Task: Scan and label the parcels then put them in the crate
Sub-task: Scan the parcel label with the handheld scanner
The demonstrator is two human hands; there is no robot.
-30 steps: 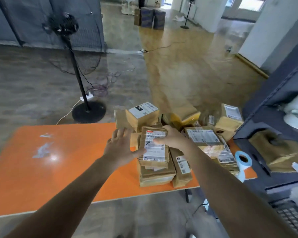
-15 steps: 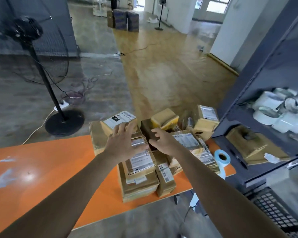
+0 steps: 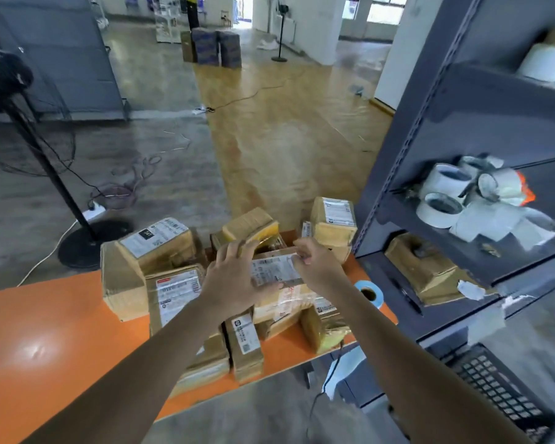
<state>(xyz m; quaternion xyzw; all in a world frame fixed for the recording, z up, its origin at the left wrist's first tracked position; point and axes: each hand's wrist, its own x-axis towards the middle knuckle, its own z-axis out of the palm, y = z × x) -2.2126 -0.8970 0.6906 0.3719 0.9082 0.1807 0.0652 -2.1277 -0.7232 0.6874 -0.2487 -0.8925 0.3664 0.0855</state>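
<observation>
A warehouse packing area: labelled parcels (image 3: pixel 180 293) heaped on an orange table (image 3: pixel 45 331), metal shelving (image 3: pixel 430 129) (tape rolls (image 3: pixel 446 193)).

We see both hands on one brown parcel (image 3: pixel 279 283) atop a heap of taped parcels at the right end of the orange desk (image 3: pixel 55 341): the left hand (image 3: pixel 234 283) lies spread against its near left side, while the right hand (image 3: pixel 318 267) pinches at its white label (image 3: pixel 274 270). Just right of the heap lies a blue label roll (image 3: pixel 369 291), beside a grey shelf rack (image 3: pixel 436 129) holding tape rolls (image 3: pixel 446 193).
</observation>
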